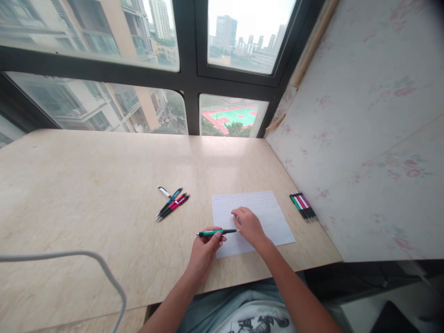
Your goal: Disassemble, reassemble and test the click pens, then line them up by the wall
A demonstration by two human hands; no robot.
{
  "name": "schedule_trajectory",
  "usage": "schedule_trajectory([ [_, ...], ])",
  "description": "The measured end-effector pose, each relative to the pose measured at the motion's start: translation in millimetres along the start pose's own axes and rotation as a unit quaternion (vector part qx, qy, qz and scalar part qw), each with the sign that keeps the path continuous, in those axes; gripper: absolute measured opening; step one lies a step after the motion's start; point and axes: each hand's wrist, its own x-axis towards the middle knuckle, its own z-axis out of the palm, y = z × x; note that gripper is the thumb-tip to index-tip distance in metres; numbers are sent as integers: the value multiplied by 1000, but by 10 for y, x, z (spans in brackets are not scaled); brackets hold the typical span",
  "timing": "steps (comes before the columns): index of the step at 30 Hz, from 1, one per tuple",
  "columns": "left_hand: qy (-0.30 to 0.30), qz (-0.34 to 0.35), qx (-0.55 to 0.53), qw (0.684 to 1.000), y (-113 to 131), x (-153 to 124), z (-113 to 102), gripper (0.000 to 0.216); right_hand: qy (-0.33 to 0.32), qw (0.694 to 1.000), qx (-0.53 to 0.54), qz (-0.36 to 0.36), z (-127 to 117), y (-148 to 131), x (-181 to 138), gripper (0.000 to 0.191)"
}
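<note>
My left hand (204,249) is closed around a green and black pen (214,233), held nearly level with its tip pointing right. Close to that tip, my right hand (249,225) hovers over or rests on a white sheet of paper (274,226). Its fingers are curled, and a small greyish thing shows between them, too small to name. Rows of faint handwriting or print cover the sheet's upper part. To the left lies a loose pile of several pens (171,204), with pink, blue and white barrels, some crossing each other.
A neat row of several pens (303,206) lies beside the floral wall (367,162) on the right. A white cable (69,254) arcs over the front left of the marble-look tabletop (86,185). Dark-framed windows (192,69) stand along the back edge.
</note>
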Motion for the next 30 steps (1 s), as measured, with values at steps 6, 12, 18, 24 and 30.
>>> schedule_trajectory([
  [6, 1, -3, 5, 1000, 4, -2, -2, 35, -10, 1000, -1, -1, 16, 30, -1, 23],
  [12, -3, -5, 7, 1000, 13, -6, 2, 36, 23, 995, 87, 33, -121, 94, -90, 22],
  [18, 5, -4, 10, 1000, 15, -8, 9, 35, -26, 967, 235, 89, -284, -76, -308, 20],
  [24, -8, -3, 16, 1000, 6, 0, -5, 33, -69, 954, 270, 107, -304, -177, -396, 21],
  [30, -30, -1, 32, 999, 2, -4, -14, 28, -71, 936, 325, 117, -273, -217, -389, 22],
])
